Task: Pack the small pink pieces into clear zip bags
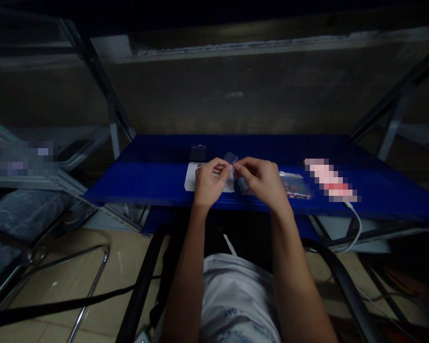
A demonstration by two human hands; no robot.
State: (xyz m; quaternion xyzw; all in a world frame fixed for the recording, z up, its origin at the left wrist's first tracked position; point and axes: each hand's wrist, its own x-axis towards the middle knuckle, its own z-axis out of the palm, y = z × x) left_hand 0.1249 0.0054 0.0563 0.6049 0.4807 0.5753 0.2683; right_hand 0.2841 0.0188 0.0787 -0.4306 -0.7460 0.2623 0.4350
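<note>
Between my two hands is a small clear plastic bag (230, 157), raised over the blue table. My left hand (213, 178) pinches its near edge with thumb and fingertips. From the other side my right hand (258, 177) closes thumb and finger on the bag's right corner. Under my left hand lies a white sheet (190, 178), partly covered. Beyond it sits another small clear bag (198, 152). Beside my right wrist, a larger clear bag (297, 185) holds many small reddish pieces; my hand hides part of it.
A blurred-out pink and red object (331, 181) rests on the blue table (386, 190) at right, with a white cable (357, 224) hanging over the front edge. Grey metal frame posts (115, 136) stand at the sides. Black chair armrests (143, 286) flank me.
</note>
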